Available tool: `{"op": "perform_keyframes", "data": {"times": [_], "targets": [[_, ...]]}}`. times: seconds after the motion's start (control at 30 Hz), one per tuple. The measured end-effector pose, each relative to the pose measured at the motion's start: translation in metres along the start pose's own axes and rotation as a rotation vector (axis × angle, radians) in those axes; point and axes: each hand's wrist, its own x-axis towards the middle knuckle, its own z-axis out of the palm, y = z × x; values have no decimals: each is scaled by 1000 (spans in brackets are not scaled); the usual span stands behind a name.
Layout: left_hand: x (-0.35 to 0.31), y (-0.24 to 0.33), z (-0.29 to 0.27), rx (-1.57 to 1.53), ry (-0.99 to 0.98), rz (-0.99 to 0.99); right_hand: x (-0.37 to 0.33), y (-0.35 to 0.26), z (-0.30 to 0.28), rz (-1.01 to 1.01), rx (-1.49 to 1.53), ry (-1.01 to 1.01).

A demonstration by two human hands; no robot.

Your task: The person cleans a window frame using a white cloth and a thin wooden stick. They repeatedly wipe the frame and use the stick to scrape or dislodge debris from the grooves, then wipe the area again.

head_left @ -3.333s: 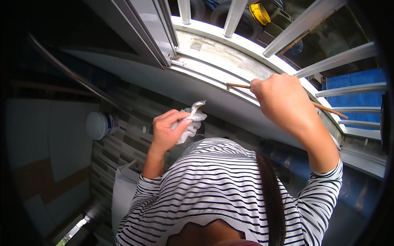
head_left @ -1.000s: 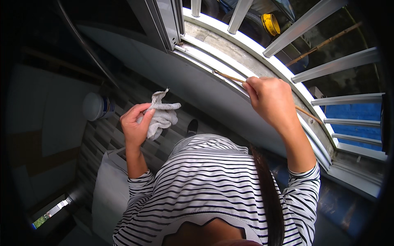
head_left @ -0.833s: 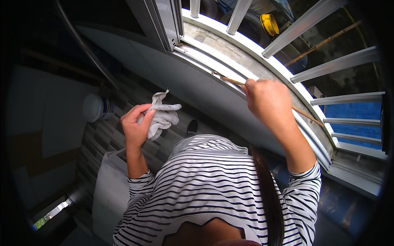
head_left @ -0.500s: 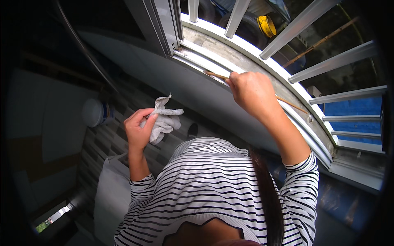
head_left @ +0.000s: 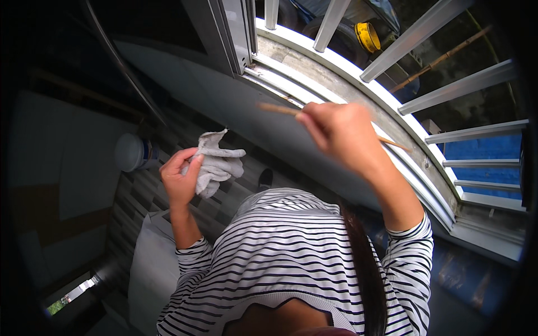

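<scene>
The right hand point(head_left: 343, 134) is closed in a fist around a thin wooden stick point(head_left: 280, 109), whose pale tip points left along the window track point(head_left: 314, 92) while the other end pokes out behind the knuckles toward the lower right. The left hand point(head_left: 180, 178) is held lower, near the chest, its fingers curled around a crumpled grey-white cloth point(head_left: 216, 165) with one corner sticking up. The stick looks slender and dry, so it could snap if it is levered hard against the track's metal ridges, and the blur on its tip suggests it could skid out of the groove and scrape the frame. The cloth is gripped loosely at one side and might slip from the fingers. The track is a curved run of smooth pale metal rails with a rough, dusty concrete sill point(head_left: 336, 73) beyond it. White painted bars point(head_left: 431, 25) cross the opening outside. The cloth seems soft and worn, with limp folds. Below to the left, a small round white container point(head_left: 131, 152) sits against ribbed grey tiles point(head_left: 140, 193).
</scene>
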Motion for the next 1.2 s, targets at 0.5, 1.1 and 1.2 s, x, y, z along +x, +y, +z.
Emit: {"op": "perform_keyframes", "data": {"times": [0.5,1.1,1.2], "targets": [[-2,-14,-23,9,124,-44,-14,8,-9,224,-440,-177],[0,-20,-44,23,185,-79,6,-25,43,-46,-387,-240],[1,-17,-49,20,243,-75,7,-27,30,-55,-345,-166]]}}
